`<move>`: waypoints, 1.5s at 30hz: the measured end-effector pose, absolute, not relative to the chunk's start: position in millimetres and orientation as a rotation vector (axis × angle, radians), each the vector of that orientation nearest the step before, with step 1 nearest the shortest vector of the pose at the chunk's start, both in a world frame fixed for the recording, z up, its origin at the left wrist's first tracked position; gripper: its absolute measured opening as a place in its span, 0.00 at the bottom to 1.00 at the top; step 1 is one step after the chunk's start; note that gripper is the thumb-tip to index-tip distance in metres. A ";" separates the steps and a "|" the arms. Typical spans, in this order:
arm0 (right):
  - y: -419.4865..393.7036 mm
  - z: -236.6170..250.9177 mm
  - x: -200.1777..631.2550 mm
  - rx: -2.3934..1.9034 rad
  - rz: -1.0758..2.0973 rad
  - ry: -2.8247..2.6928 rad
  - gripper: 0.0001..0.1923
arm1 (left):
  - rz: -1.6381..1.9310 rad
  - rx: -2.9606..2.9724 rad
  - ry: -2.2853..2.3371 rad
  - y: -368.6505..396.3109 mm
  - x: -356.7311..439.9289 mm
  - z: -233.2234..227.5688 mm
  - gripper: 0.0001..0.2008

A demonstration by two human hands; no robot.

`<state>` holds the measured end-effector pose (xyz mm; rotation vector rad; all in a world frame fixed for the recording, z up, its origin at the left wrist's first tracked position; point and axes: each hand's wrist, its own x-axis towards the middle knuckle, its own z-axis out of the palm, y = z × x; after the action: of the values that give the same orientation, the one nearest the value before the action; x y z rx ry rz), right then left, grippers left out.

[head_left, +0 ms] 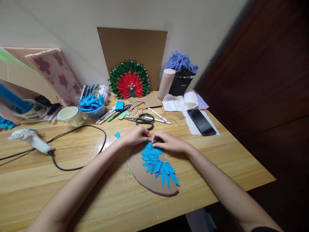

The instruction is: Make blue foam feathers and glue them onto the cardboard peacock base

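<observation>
On a wooden table [217, 151] against a cream wall [198, 29], both hands' [154, 138] grips pinch together on blue paper petals [156, 161].

We cannot see what our fingertips [150, 138] pinch, for our hands cover the far end of the fan of pointed blue paper petals [158, 164]. Left of the petals, the black cord [79, 146] runs off the picture's edge, and so does the blue-striped bag [14, 103]. The lettering on the black box [180, 85] beyond the petals is too small to read.
</observation>
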<state>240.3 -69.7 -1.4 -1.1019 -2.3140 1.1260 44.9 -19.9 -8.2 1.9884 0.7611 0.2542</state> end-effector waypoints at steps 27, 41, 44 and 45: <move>-73.0 8.7 242.7 -1.004 0.956 -2.428 0.04 | 0.269 2.050 0.841 -18.0 43.0 3.6 0.10; -72.5 8.8 240.7 -1.079 0.957 -2.413 0.07 | -0.104 1.992 1.185 -30.4 32.9 18.0 0.24; -72.1 8.3 241.2 -1.107 1.009 -2.388 0.06 | -0.080 1.958 1.209 -33.5 37.5 11.1 0.16; -71.8 7.7 241.5 -1.121 1.035 -2.361 0.05 | -0.067 1.952 1.205 -33.7 38.5 9.1 0.13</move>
<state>241.5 -71.8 7.7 -1.1211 -2.3607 1.0345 38.5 -33.7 9.1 1.9516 1.2054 -0.0672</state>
